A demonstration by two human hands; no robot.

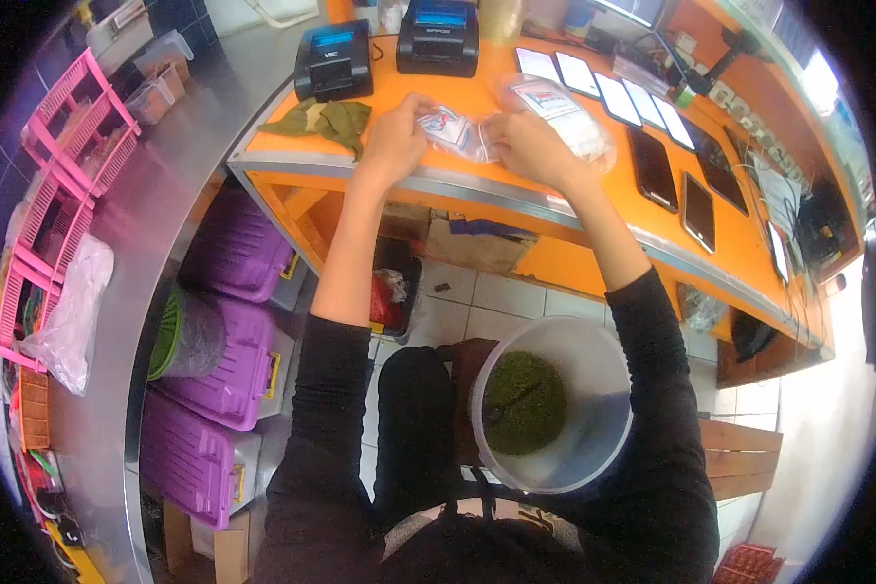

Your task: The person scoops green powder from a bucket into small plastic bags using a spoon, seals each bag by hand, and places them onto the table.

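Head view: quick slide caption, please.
Two hands hold a small clear bag at an orange table, a tub of green bits below.

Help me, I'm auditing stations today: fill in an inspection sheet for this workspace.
Surface: orange tabletop with grey edging, crowded.
Job's things: small clear plastic bag with red-and-blue print; larger clear plastic pack beside it.
Clutter: black boxy machines with blue-lit tops; crumpled dull-green sheets; flat rectangular phones, some lit.
Hands: left hand and right hand, both bare, hold the small bag.
Cables: thin cables, tabletop's right end.
Surroundings: purple plastic lids at left; translucent white plastic bucket below, green contents.
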